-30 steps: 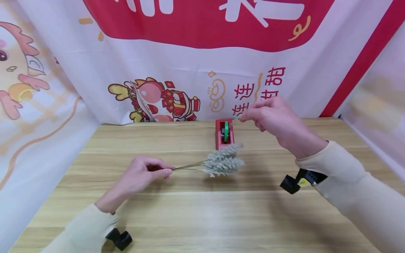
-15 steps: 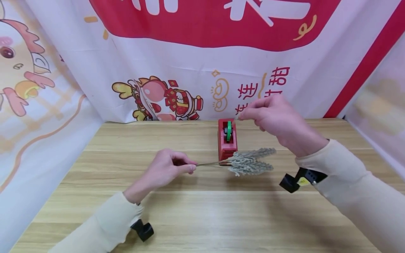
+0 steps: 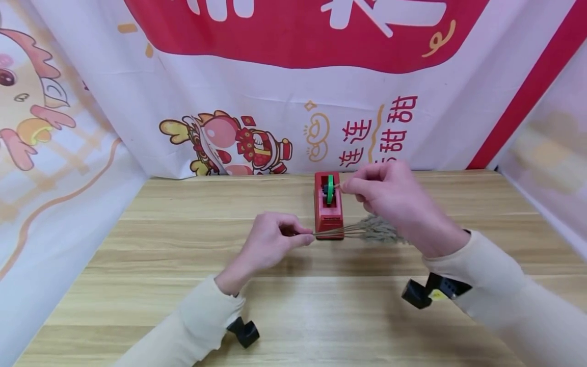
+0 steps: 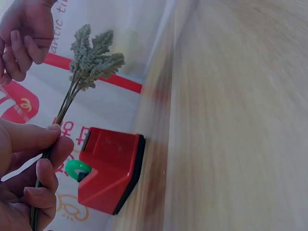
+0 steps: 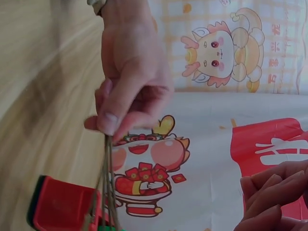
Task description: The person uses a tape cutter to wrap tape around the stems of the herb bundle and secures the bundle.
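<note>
My left hand (image 3: pixel 275 239) pinches the thin stems of a small bunch of grey-green dried-flower sprigs (image 4: pixel 94 60) between thumb and fingers. The bunch lies sideways in the air, heads pointing right, its stems crossing the front of a red tape dispenser (image 3: pixel 330 221) in the head view. A green roll (image 3: pixel 330 189) sits in the dispenser. To the right of that roll, my right hand (image 3: pixel 390 196) pinches a faint, clear strip of tape (image 3: pixel 338 186) at its fingertips. Part of the sprig heads is hidden behind the right hand in the head view.
The dispenser stands on a wood-grain table (image 3: pixel 293 316) near its back edge. Behind it hangs a white and red printed cloth (image 3: pixel 275 86). Another printed cloth (image 3: pixel 41 153) borders the left side. Both wrists carry small black cameras (image 3: pixel 245 332).
My left hand has moved right with the sprigs, bringing the stems across the dispenser's front. The right hand has come down slightly, its fingertips now beside the green roll.
</note>
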Available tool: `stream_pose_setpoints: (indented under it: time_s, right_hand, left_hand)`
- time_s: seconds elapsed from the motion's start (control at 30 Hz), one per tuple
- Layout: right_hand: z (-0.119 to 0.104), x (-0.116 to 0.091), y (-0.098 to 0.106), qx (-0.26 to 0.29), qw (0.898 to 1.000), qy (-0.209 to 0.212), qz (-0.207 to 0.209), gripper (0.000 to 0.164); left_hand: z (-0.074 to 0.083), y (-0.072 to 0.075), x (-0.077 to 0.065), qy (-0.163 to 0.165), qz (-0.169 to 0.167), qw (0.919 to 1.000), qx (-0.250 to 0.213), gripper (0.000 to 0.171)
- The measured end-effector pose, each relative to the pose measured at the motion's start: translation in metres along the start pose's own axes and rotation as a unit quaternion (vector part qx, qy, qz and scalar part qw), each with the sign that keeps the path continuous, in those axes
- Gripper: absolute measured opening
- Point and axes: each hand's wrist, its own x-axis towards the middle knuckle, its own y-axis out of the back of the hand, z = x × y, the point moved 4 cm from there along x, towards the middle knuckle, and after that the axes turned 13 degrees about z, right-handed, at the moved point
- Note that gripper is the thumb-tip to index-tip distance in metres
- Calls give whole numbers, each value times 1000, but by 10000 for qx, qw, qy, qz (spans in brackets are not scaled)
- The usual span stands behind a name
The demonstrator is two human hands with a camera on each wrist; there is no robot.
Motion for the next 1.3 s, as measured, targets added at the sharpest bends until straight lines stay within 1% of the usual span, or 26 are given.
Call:
stream_pose_setpoints:
  time_s: [0.2, 0.37, 0.6, 0.7, 0.83, 1.0, 1.17, 1.3]
  right_hand:
    - [10, -9, -4, 263, 9995, -115, 107, 26]
    - [20, -18, -10, 354, 9991, -213, 115, 26]
    - [35, -29, -23, 685, 9969, -361, 164, 23]
    - [43, -33, -29, 906, 9950, -390, 150, 20]
    - [54, -39, -36, 1066, 9929, -506, 180, 17]
    - [66, -44, -39, 1061, 9924, -595, 206, 18]
    - [76, -47, -43, 963, 9928, -633, 329, 16]
    - [81, -49, -47, 1037, 9914, -701, 379, 15]
  left_hand:
    - [12, -8, 0, -185, 112, 9998, -22, 6]
    - [17, -14, -1, -271, 230, 9994, 8, 6]
    - [19, -18, -3, -287, 356, 9989, 78, 5]
    - [20, -18, -4, -284, 382, 9989, 37, 5]
    - [21, -19, -5, -256, 375, 9990, -22, 5]
    - [22, -21, -5, -262, 363, 9990, -66, 4]
    - [22, -22, -5, -278, 353, 9990, -70, 4]
    - [23, -22, -6, -278, 332, 9991, -38, 4]
